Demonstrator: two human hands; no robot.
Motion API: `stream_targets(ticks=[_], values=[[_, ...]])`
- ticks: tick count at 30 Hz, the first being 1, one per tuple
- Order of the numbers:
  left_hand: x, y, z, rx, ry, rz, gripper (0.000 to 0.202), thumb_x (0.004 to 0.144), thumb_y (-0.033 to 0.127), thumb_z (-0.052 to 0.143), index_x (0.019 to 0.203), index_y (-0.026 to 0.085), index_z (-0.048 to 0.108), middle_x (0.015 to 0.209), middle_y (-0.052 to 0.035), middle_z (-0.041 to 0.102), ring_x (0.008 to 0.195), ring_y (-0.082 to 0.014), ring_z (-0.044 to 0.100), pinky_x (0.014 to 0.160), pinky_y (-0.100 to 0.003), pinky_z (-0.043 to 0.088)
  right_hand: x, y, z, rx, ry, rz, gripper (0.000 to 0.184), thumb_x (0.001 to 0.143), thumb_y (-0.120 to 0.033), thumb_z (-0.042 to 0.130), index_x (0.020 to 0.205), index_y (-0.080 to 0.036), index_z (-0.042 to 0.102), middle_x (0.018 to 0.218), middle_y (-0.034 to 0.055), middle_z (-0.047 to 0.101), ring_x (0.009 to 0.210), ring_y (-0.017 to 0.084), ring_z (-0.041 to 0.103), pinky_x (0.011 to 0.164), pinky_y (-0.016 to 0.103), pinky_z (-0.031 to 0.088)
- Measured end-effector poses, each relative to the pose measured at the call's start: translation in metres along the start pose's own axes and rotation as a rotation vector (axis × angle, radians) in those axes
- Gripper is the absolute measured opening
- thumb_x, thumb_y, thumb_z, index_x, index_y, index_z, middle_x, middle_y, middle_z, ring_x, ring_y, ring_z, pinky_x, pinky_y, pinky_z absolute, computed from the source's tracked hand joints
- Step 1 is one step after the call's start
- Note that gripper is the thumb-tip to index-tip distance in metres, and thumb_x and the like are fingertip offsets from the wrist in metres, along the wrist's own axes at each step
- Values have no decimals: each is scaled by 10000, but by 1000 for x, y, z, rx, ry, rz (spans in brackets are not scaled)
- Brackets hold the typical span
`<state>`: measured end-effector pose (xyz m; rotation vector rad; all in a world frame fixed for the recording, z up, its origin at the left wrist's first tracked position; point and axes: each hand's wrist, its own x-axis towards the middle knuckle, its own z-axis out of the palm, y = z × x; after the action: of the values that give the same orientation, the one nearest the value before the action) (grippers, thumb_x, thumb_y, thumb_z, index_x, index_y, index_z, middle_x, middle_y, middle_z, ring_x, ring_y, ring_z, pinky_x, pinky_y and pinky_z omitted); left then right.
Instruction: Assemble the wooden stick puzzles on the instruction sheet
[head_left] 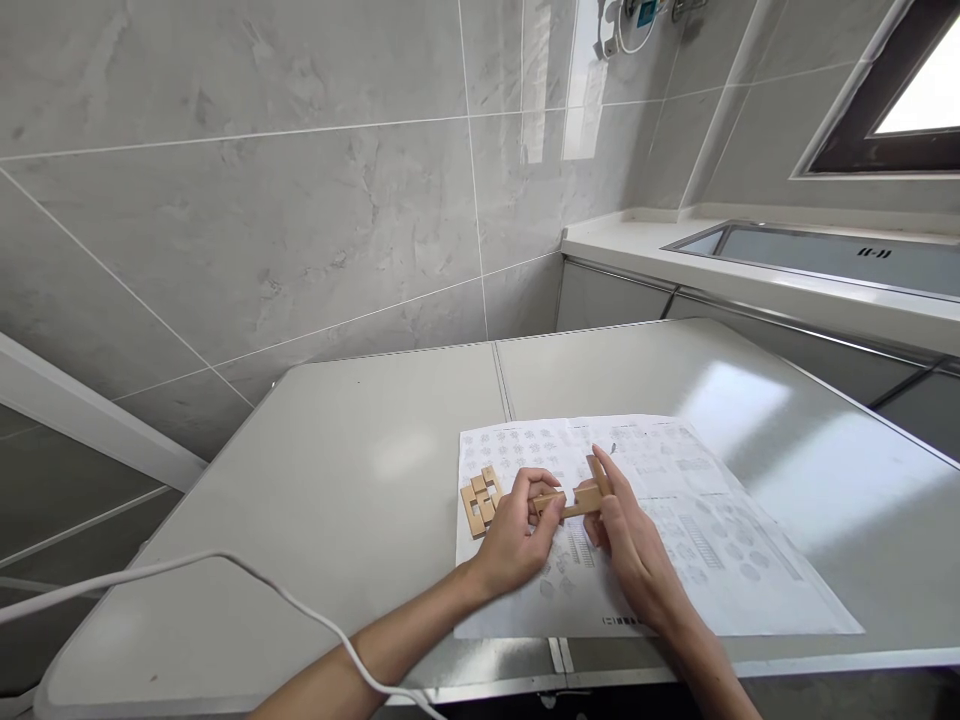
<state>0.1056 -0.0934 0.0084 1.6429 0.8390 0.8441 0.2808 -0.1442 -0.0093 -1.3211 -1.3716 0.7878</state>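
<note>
- Grey marbled tiles cover the wall (337,200) behind; at the far right a pale counter (622,243) holds a sink (810,252), with a dark-framed window (930,95) above.
- Pale, glossy tabletop (360,430) with rounded corners, a thin seam across its middle and bright light shining on its right half.
- On it lies a large white sheet (735,595) printed with small grey drawings.
- Wooden stick (589,499): light brown, squared, notched along its upper side, held between the left hand (517,530) and the right hand (628,540) over the middle of the sheet. A slanted upright part stands at its right end; whether that is a second piece, the covering fingers make hard to tell.
- Left hand: fingers closed around the stick's left end.
- Right hand: fingers narrow, pinching the right end and the upright part.
- Wooden blocks (477,520), same brown, lie flat and fitted together with small square gaps, just inside the sheet's left edge and near the left hand.
- White cable (45,599) loops in from the left and passes in front of the left forearm (420,610).
- Tabletop stretches on past the sheet to the left, back and right; its near edge runs near the sheet's lower side.
</note>
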Motion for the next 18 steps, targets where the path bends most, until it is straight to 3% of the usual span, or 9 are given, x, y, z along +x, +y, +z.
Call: stream_targets(ticks=[2, 5, 11, 18], values=[[1, -2, 1, -58, 40, -11, 308, 1108, 504, 511, 1209, 215, 475, 816, 33, 569, 591, -98, 467, 578, -235, 399, 1, -1, 1, -67, 3, -18, 635, 1140, -515, 366, 1727, -291, 279, 1546, 157, 627, 1167, 315, 731, 968, 480, 618], [2, -6, 1, -119, 75, -33, 340, 1105, 536, 509, 1220, 220, 463, 839, 34, 582, 543, -79, 474, 541, -227, 413, 1, -3, 2, -99, -24, -50, 621, 1144, -459, 393, 1731, -331, 238, 1741, 98, 404, 1501, 320, 532, 1165, 521, 519], [3, -11, 2, -201, 10, -56, 424, 1098, 577, 498, 1307, 207, 494, 707, 92, 483, 446, -74, 408, 463, -224, 407, 2, 1, 3, -123, -55, -78, 569, 1159, -397, 361, 1723, -352, 295, 1761, 29, 370, 1614, 266, 372, 1282, 513, 407], [3, -13, 1, -177, -16, -52, 425, 1114, 558, 471, 1305, 188, 557, 598, 119, 388, 449, -88, 393, 490, -222, 422, 2, 4, 4, -118, -79, -87, 576, 1163, -378, 354, 1732, -367, 260, 1770, 23, 351, 1634, 242, 324, 1323, 544, 323]])
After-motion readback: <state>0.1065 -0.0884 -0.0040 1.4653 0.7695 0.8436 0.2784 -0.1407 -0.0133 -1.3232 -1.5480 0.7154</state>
